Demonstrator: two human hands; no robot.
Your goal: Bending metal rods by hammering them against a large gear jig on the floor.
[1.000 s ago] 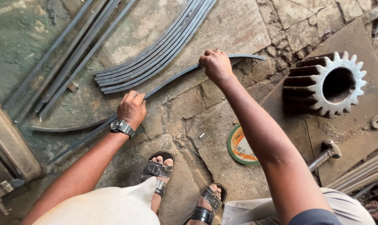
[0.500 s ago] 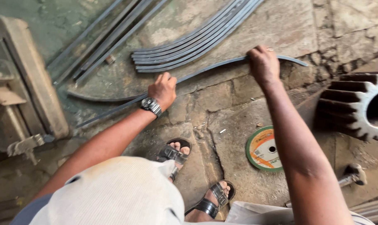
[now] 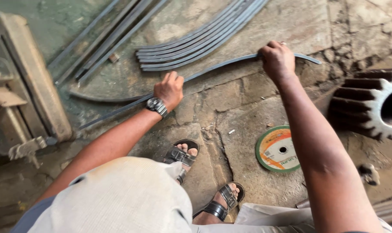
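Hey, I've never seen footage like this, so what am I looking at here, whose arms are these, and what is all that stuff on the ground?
The camera is worn on a person's head and looks straight down, so the two bare arms and the sandalled feet are that person's own. The left hand, with a wristwatch, and the right hand both grip one long curved metal strip lying across the cracked stone floor. Just beyond it is a stack of similar curved strips, and straight bars lie further left. A round green and orange cutting disc lies by the right arm, and a big toothed gear sits at the right edge.
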